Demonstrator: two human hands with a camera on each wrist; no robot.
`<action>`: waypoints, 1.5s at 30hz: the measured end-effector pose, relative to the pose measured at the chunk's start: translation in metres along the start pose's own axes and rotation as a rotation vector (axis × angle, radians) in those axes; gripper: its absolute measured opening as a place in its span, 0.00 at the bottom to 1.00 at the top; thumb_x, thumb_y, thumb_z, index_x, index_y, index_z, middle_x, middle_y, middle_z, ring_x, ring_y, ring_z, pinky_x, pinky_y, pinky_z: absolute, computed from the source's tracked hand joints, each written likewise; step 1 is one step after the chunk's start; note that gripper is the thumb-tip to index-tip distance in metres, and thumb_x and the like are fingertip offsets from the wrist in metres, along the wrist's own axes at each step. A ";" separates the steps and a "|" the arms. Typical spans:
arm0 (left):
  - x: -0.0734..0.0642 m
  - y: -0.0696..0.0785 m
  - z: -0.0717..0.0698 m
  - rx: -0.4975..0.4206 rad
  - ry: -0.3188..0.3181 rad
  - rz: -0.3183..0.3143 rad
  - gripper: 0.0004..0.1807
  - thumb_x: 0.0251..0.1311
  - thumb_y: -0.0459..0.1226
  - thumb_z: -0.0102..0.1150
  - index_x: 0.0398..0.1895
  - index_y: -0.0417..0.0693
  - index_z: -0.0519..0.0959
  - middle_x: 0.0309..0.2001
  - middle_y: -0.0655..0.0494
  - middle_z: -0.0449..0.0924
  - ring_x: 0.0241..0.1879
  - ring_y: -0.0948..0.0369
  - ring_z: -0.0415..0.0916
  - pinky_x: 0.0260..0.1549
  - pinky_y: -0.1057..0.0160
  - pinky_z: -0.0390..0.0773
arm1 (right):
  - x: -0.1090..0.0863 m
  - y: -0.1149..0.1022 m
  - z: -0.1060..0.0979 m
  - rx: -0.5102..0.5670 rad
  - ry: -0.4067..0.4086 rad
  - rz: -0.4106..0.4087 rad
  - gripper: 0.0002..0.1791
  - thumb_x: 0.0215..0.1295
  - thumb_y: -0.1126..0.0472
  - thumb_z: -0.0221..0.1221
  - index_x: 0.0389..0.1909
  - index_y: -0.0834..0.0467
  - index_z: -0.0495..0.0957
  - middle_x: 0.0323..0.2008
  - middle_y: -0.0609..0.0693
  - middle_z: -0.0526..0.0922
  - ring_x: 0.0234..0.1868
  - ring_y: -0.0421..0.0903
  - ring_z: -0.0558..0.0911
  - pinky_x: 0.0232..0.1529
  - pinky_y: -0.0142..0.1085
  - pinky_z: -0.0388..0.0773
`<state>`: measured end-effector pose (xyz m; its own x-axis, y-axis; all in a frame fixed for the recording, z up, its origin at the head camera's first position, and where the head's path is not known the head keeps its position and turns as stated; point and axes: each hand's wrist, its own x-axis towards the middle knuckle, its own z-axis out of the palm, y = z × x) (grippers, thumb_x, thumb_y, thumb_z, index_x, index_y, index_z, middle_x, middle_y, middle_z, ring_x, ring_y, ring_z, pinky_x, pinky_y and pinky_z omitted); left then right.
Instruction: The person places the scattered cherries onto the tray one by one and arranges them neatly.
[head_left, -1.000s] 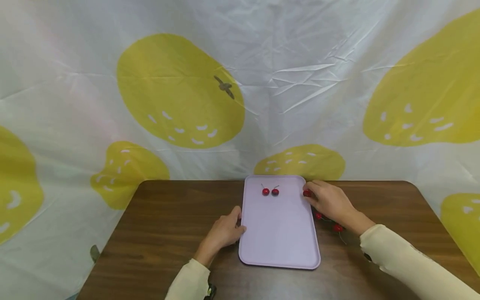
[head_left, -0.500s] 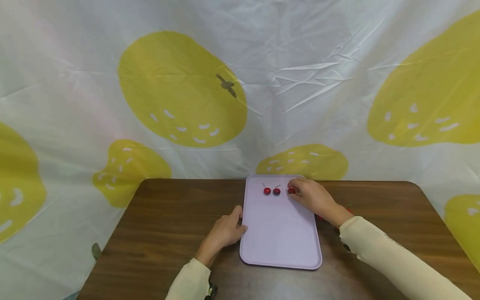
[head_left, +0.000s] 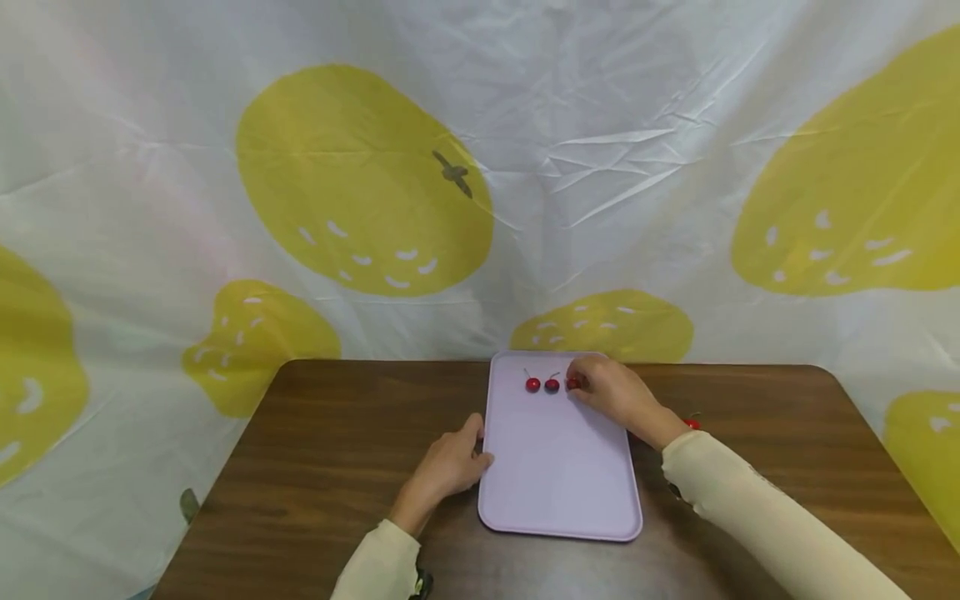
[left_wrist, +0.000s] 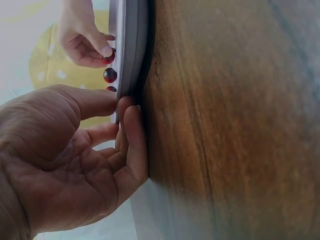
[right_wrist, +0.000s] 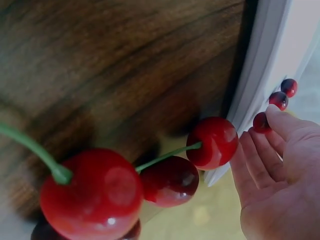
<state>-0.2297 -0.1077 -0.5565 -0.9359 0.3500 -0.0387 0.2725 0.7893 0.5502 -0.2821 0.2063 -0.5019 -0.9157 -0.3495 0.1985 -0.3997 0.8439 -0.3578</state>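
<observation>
A pale lilac tray [head_left: 558, 475] lies on the wooden table. My left hand [head_left: 448, 460] grips its left rim, thumb on the edge and fingers curled against its side, as the left wrist view shows. Over the tray's far right part, my right hand [head_left: 617, 392] pinches a dark red cherry [right_wrist: 261, 123] between thumb and fingers. Left of it, a bright red cherry [head_left: 532, 385] and a darker cherry [head_left: 552, 386] sit in a row on the tray, stems pointing up. Whether the pinched cherry touches the tray cannot be made out.
Right of the tray, several more cherries lie on the table [head_left: 765, 467]: a large red cherry [right_wrist: 92, 192], a darker cherry [right_wrist: 172, 182] and another red cherry [right_wrist: 212, 142] near the rim. A white curtain [head_left: 420, 333] with yellow fruit prints hangs behind the table.
My right hand has carried the cherry left, from the tray's right rim to beside the two cherries in the row. The left hand has stayed on the tray's left rim.
</observation>
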 end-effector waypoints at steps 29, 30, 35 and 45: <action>0.001 -0.001 0.003 -0.027 -0.010 0.028 0.16 0.67 0.45 0.66 0.46 0.55 0.68 0.26 0.60 0.75 0.22 0.62 0.70 0.21 0.61 0.68 | -0.001 0.007 0.004 -0.038 -0.001 -0.010 0.16 0.61 0.59 0.76 0.47 0.55 0.85 0.37 0.47 0.87 0.39 0.45 0.82 0.45 0.46 0.81; 0.000 -0.001 0.002 -0.027 -0.010 0.026 0.16 0.67 0.45 0.65 0.46 0.55 0.68 0.26 0.60 0.75 0.22 0.62 0.70 0.21 0.61 0.68 | -0.001 0.007 0.003 -0.029 -0.006 -0.005 0.17 0.61 0.59 0.76 0.48 0.56 0.84 0.37 0.48 0.87 0.40 0.45 0.82 0.46 0.46 0.82; -0.002 0.004 0.001 -0.050 -0.019 0.009 0.14 0.68 0.44 0.65 0.46 0.57 0.68 0.25 0.60 0.76 0.22 0.62 0.71 0.21 0.61 0.69 | -0.006 0.012 -0.009 0.075 -0.053 0.030 0.25 0.65 0.58 0.73 0.60 0.62 0.79 0.43 0.55 0.89 0.46 0.51 0.87 0.49 0.50 0.84; -0.020 0.036 -0.030 -0.069 -0.037 0.016 0.14 0.67 0.37 0.65 0.47 0.48 0.69 0.27 0.55 0.77 0.24 0.59 0.72 0.24 0.60 0.69 | -0.043 0.033 -0.064 0.047 0.009 0.088 0.23 0.83 0.44 0.52 0.58 0.59 0.81 0.49 0.56 0.89 0.49 0.55 0.87 0.52 0.57 0.81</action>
<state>-0.2079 -0.1016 -0.5104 -0.9225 0.3815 -0.0592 0.2701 0.7472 0.6072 -0.2533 0.2752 -0.4637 -0.9469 -0.2711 0.1727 -0.3196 0.8512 -0.4162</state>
